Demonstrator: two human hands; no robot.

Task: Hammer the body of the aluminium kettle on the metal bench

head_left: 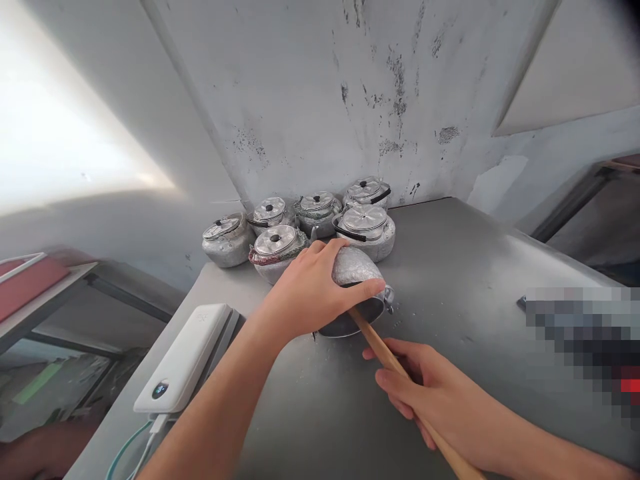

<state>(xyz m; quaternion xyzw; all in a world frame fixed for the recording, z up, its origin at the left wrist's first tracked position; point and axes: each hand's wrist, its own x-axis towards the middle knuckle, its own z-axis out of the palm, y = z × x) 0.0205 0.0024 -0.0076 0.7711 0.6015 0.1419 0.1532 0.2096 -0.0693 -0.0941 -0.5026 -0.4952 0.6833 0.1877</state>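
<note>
A small dented metal kettle [357, 265] lies tipped on the grey table, with its dark open mouth facing me. My left hand [317, 283] grips it from above and the left, thumb stretched along the rim and fingers over the body. In my right hand [415, 380] is a wooden stick [380, 348], fingers wrapped round its shaft. The stick's far end goes into the kettle's mouth, where its tip is hidden. Just behind stand several similar kettles with lids, among them one with a black handle [367, 233] and one with a reddish wrapped handle [275, 250].
A white power bank [185, 360] with cables lies at the table's left side on a dark flat object. Behind the grey table [490, 280] rises a stained wall [310, 100]. At the right, a pixelated patch hides something. Part of a person's limb [50, 447] shows at lower left.
</note>
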